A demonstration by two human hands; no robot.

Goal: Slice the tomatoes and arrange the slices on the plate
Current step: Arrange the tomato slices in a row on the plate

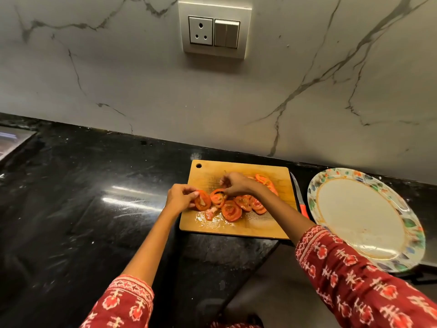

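The tomato slices [233, 204] lie in a heap in the middle of the wooden cutting board [279, 185]. The left hand [179, 196] pinches one round slice [202, 200] at the board's left edge, fingers curled round it. The right hand [233, 183] pinches another slice [217, 192] (a thin one) above the heap. A knife [298, 194] lies just beside the board's right edge. The flowery plate [369, 174], bare of slices, sits past the knife.
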